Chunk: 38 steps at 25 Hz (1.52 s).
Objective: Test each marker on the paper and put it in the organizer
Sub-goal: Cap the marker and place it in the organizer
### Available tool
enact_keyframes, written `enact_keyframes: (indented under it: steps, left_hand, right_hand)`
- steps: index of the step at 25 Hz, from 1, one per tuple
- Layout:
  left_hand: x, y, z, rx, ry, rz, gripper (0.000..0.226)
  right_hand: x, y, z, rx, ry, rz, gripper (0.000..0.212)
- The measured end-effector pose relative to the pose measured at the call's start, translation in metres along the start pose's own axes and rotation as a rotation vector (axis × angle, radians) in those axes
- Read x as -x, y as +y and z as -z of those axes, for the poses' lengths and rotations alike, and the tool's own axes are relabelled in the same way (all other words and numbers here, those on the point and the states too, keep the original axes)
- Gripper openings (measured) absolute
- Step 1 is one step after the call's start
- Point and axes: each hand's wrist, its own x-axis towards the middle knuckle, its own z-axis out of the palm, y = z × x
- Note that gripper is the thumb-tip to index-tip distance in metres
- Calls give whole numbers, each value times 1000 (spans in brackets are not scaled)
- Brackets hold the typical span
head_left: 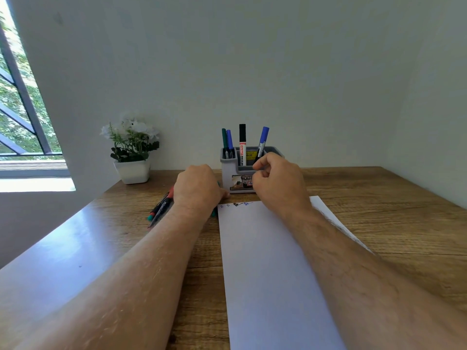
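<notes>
A grey organizer [226, 173] stands at the back of the wooden desk. In it are a green marker [224, 138], a blue marker [229, 140] and a black-capped whiteboard marker [242, 145]. My right hand [278, 180] pinches the lower barrel of a second blue-capped marker [263, 137], which leans in the organizer's right compartment. White paper [267, 261] lies in front, with small test scribbles [237, 204] along its far edge. My left hand [197, 190] is curled down on a green marker [214, 213] at the paper's left edge. More loose markers [161, 207] lie partly hidden under that wrist.
A white pot of white flowers [132, 152] stands at the back left of the desk [379, 210]. A white wall runs directly behind the organizer. A window [20, 109] is at the far left.
</notes>
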Motion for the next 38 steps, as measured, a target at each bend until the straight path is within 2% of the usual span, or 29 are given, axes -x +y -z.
enact_keyframes:
  steps: [4, 9, 16, 19, 24, 27, 32, 35, 38]
  left_hand:
    - [-1, 2, -1, -10, 14, -1, 25]
    - [-2, -5, 6, 225, 96, 44, 42]
    - [14, 14, 30, 625, 358, -78, 27]
    - [23, 26, 33, 893, 321, -199, 18]
    - [29, 36, 32, 1159, 224, -247, 11]
    - [32, 35, 32, 1177, 246, -274, 5]
    - [33, 37, 28, 1125, 233, -332, 8]
    - [32, 35, 26, 1127, 191, -341, 14]
    - [31, 34, 27, 1227, 236, -241, 14]
  right_hand:
    - [0, 0, -1, 8, -3, 0, 13]
    - [0, -1, -1, 0, -13, 1, 17]
    - [1, -5, 0, -63, -4, 39, 16]
    - [0, -12, 2, -229, 35, 62, 17]
    - [0, -27, 9, -506, 64, -48, 28]
    - [-1, -31, 10, -613, 22, -117, 29]
    - [-4, -32, 12, -701, -25, -194, 32]
    - [-4, -28, 11, -665, 0, -201, 28]
    - [-4, -24, 9, -544, 5, -169, 27]
